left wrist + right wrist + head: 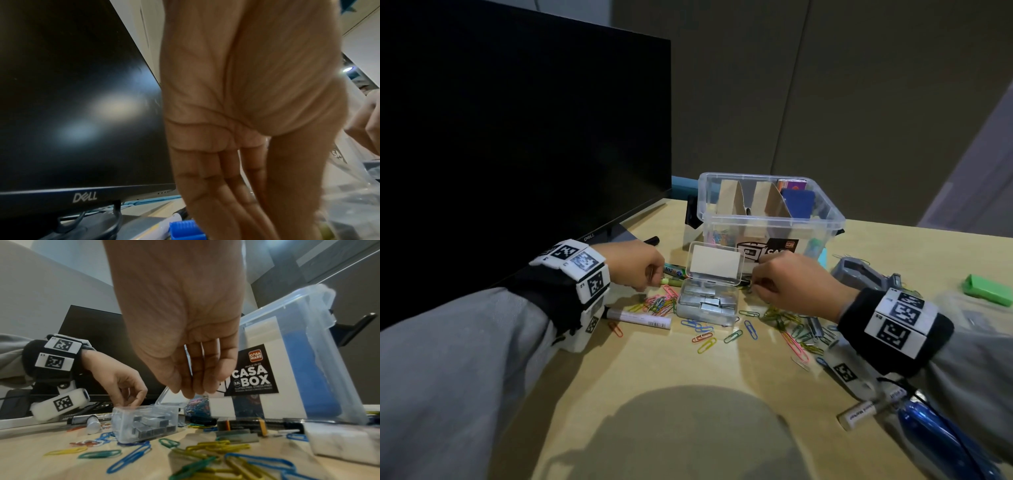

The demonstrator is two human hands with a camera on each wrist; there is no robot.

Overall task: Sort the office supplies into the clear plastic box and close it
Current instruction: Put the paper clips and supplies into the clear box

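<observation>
Head view, hands: the left hand (637, 265) hovered at the left end of the small staple case (709, 305), fingers curled downward; whether they pinched anything could not be told from here; the right hand (791, 284) sat at the case's right end, fingers bunched as if pinching something small, though no held item showed.
Head view, task things: the clear plastic box (770, 212) stood open just behind the case, with cardboard dividers and a blue item inside; its lid was not seen; paper clips (722, 329) lay scattered on the desk (688, 370) around the case, and a white marker (637, 318) lay to its left.
Left wrist view: the palm filled the picture beside the monitor (72, 97); the fingers (216, 186) pointed down and close together; the tips were out of sight, so their hold stayed uncertain.
Right wrist view: the right hand's fingers (197, 379) hung gathered, nothing visibly between them; the left hand's fingertips touched the case's near rim, and its hinged lid stood up (staple blocks packed inside).
Risk, case: with the lid up and 2 hands working at its ends, a sideways nudge could tip it and spill staples among the clips.
Risk, clips: loose clips sat under and against the case; 1 could jam the lid seam or be dragged off the desk edge by a sleeve.
Risk, box: dropping the case in unlatched would likely scatter staples across compartments.
</observation>
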